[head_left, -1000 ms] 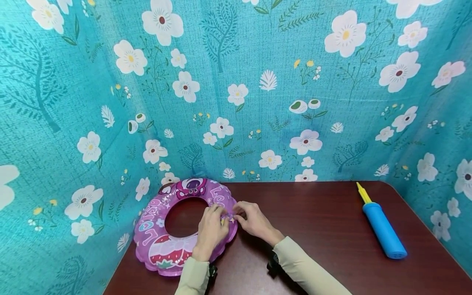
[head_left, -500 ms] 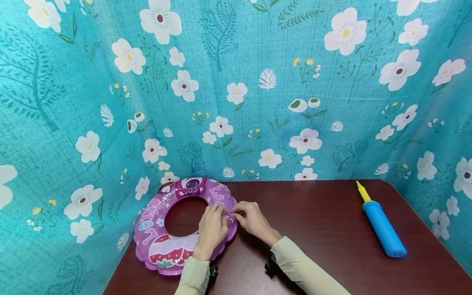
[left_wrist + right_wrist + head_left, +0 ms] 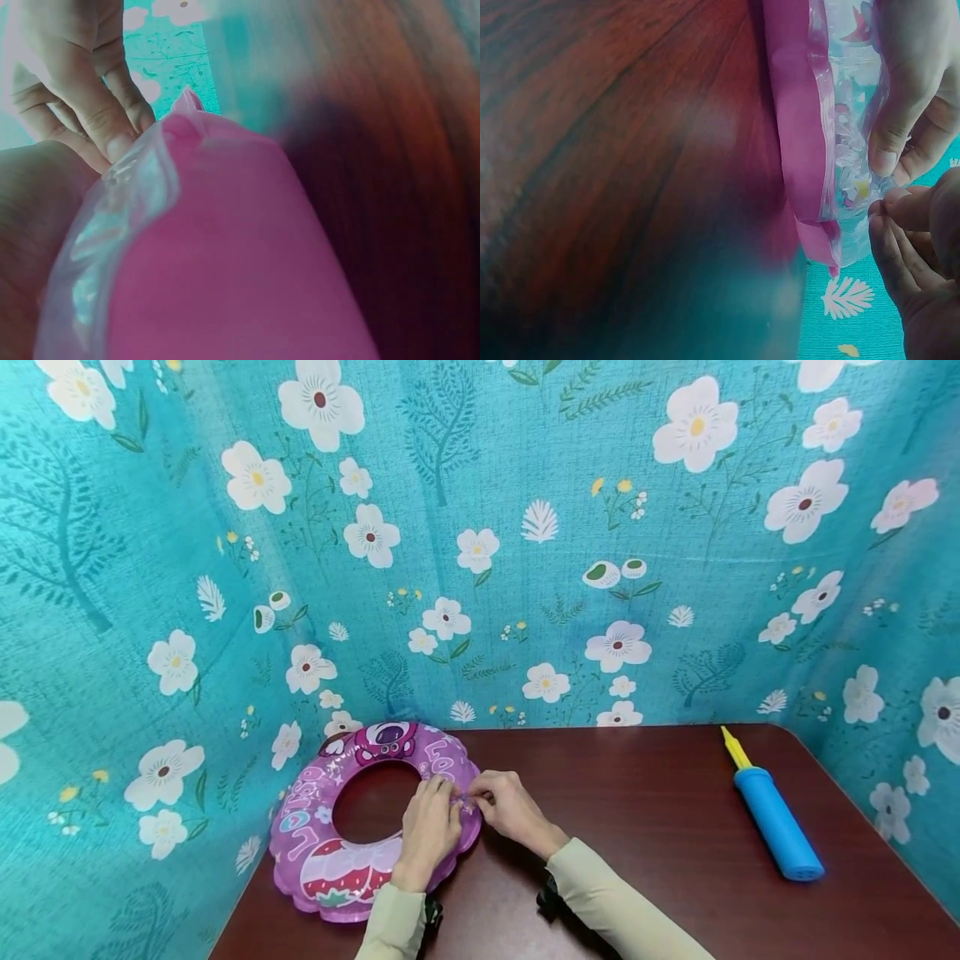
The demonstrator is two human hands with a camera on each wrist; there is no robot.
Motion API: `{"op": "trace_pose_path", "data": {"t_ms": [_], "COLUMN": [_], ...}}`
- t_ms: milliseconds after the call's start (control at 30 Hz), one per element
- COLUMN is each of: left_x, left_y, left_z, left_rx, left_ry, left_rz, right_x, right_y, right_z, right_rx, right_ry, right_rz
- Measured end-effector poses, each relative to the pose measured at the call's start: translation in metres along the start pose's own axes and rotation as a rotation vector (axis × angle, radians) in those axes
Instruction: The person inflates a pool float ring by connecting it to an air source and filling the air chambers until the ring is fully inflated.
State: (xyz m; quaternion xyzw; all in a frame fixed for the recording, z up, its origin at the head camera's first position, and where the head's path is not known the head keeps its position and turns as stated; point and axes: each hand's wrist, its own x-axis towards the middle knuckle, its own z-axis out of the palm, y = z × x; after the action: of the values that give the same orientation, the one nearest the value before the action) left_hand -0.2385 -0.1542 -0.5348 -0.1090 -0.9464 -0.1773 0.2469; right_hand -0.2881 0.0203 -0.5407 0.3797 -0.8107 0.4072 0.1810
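A purple inflatable swim ring (image 3: 288, 839), printed with strawberries and a bear, lies at the left of the table, puffed out with air. On its right side my left hand (image 3: 431, 827) pinches the clear upper film between thumb and fingers. Close beside it, my right hand (image 3: 513, 810) pinches a small clear piece there, perhaps the valve. In the right wrist view the thumb and fingertips of the right hand (image 3: 919, 232) nearly meet those of the left hand (image 3: 911, 97). The fingers hide most of that piece. The ring's pink side wall (image 3: 232, 247) fills the left wrist view.
A blue hand pump (image 3: 778, 824) with a yellow nozzle lies at the right of the dark red-brown table (image 3: 622, 835). A teal flowered curtain (image 3: 525, 610) hangs behind and at both sides. Dark wrist mounts (image 3: 550, 897) sit under the cuffs.
The right hand's fingertips have closed in on the clear piece beside the left hand. The left hand keeps its place; swim ring and pump have not moved, the view only shifts slightly.
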Motion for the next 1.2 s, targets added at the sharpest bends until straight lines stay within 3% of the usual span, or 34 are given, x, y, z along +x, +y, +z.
{"op": "trace_pose_path", "data": {"t_ms": [367,500,767,1000,1200], "left_x": [-0.001,-0.002,-0.003,-0.004,-0.005], "left_y": [-0.002,-0.001,-0.001,-0.002,0.001], "left_z": [0.002,0.003,0.004,0.007,0.006], "left_rx": [0.064,0.068,0.09,0.102,0.092], "left_ry": [0.024,0.024,0.047,0.077,0.073], "left_rz": [0.007,0.006,0.028,0.047,0.032], "right_x": [0.009,0.009,0.008,0.006,0.005], "right_y": [-0.003,-0.004,-0.01,-0.004,-0.001], "right_z": [-0.002,-0.002,0.003,0.002,0.001], "right_rx": [-0.096,-0.102,-0.109,-0.084,-0.088], "right_ry": [-0.069,-0.081,-0.052,-0.063,-0.085], "right_rz": [-0.124,-0.097,0.04,-0.076,-0.068]}}
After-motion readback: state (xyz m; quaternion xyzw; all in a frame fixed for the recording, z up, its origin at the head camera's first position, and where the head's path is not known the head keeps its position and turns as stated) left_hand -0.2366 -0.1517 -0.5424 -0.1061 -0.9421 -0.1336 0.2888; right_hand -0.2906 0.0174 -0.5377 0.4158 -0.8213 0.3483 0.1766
